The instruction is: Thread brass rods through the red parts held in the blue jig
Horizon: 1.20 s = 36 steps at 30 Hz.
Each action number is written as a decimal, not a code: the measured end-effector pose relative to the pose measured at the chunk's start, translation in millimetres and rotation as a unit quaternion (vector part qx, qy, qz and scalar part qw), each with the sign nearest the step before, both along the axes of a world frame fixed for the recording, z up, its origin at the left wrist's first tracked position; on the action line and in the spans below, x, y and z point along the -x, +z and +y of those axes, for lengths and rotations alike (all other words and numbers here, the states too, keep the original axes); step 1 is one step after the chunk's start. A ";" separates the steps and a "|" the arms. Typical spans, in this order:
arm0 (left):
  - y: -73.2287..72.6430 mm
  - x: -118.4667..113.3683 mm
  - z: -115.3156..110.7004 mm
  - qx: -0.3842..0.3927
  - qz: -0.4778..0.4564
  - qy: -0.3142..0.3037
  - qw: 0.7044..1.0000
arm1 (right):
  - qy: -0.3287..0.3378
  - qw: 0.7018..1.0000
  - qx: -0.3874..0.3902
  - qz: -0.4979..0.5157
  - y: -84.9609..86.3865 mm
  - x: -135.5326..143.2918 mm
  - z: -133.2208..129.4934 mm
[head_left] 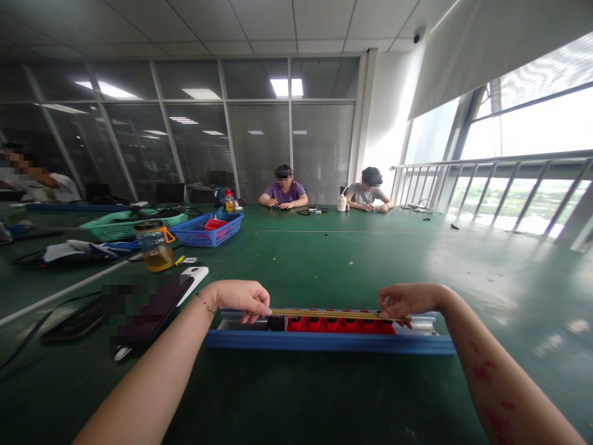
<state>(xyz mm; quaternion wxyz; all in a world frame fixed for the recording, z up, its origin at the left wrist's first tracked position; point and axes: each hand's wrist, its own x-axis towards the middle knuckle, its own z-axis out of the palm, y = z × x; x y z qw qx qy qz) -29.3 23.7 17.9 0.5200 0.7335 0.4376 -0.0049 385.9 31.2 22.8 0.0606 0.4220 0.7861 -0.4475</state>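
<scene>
A long blue rail (328, 343) with a silvery inner channel lies crosswise on the green table in front of me. Several red plastic blocks (331, 325) sit in a row inside it, with a black block (277, 323) at their left end. Above the row runs a thin brass-coloured strip (324, 314), roughly level. My left hand (243, 300) pinches the strip near its left end, over the black block. Toward the right end, my right hand (407, 301) grips it with closed fingers. Whether the strip touches the blocks I cannot tell.
To my left lie a phone (74, 318), a dark tablet-like device (152, 309) and a lidded jar (155, 247). Behind them stand a blue basket (208, 233) and a green basket (125, 225). Two people sit across the table; another is at far left.
</scene>
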 end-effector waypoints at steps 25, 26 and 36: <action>-4.9 -6.6 -19.6 -0.043 -0.042 0.077 0.995 | -0.033 0.991 -0.001 0.130 -13.7 -12.6 -11.4; -5.0 -7.1 -21.0 -0.049 -0.042 0.082 0.995 | -0.035 0.991 -0.006 0.131 -14.2 -12.6 -12.5; -15.0 -12.7 -45.6 -0.108 -0.092 0.183 0.973 | -0.131 0.965 -0.189 0.125 -28.7 1.4 -33.9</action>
